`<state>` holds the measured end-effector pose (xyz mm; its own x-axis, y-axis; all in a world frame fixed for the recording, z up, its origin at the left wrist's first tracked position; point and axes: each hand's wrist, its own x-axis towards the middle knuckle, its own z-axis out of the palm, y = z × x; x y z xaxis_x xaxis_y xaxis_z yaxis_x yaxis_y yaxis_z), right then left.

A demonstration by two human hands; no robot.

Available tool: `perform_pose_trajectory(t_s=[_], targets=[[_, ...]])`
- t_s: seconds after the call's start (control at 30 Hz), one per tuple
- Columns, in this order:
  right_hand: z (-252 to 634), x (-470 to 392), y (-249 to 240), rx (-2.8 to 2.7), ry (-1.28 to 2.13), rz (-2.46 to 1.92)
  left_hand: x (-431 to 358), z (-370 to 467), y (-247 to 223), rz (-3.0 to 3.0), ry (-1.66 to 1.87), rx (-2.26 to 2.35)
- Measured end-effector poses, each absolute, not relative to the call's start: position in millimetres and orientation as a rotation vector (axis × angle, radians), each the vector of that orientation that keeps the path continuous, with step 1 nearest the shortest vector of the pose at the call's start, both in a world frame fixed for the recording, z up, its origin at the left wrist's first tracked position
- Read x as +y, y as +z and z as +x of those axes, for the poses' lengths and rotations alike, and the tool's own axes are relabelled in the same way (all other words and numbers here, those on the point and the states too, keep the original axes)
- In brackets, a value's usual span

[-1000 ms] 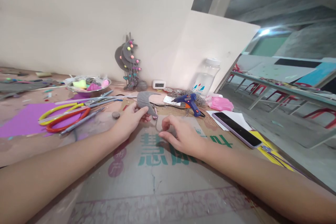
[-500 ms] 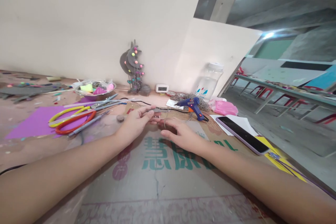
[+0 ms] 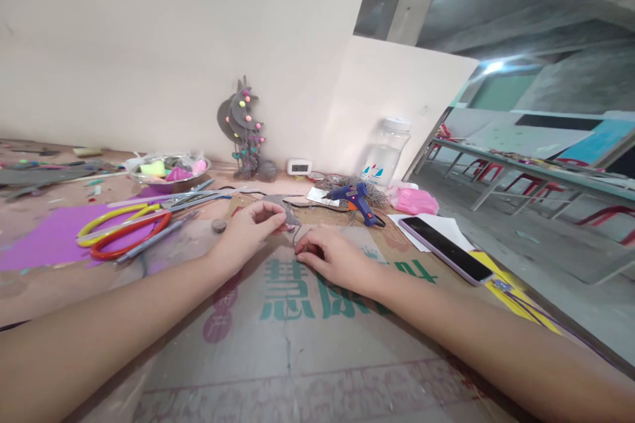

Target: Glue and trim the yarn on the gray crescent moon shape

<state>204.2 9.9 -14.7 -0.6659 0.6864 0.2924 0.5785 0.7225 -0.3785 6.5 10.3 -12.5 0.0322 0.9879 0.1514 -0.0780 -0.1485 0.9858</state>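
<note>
My left hand (image 3: 255, 231) pinches a small grey piece (image 3: 288, 213) between thumb and fingers, above the printed cardboard (image 3: 238, 357). A thin grey cord (image 3: 296, 235) hangs from beside that piece toward my right hand (image 3: 330, 254), whose thumb and forefinger are pinched on its end. Just beyond my hands lies a blue glue gun (image 3: 358, 199), its nozzle pointing left. Left of my left hand is a small grey round piece (image 3: 219, 225).
Scissors with red and yellow handles (image 3: 129, 231) lie on purple sheet (image 3: 44, 231) at left, near a metal bowl (image 3: 169, 185). A grey moon ornament (image 3: 243, 122) leans against the wall. Right are a bottle (image 3: 387, 152), pink plastic (image 3: 415, 200) and a phone (image 3: 446, 250).
My right hand has closed from a looser pose into a pinch and moved slightly down, drawing the cord away from my left hand's piece. The view has shifted a little to the right.
</note>
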Motion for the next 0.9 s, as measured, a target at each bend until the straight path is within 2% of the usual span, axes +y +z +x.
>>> perform_pose_trajectory(t_s=[0.3, 0.7, 0.9], targets=[[207, 3, -7, -2.468, 0.206, -1.168, 8, 7, -11, 1.347, 1.316, 1.073], [207, 1, -9, -2.387, 0.293, -1.022, 6, 9, -15, 1.653, 1.250, 1.131], [210, -2, -12, -2.356, 0.145, -0.838, 0, 11, -13, 1.849, 1.223, 1.228]])
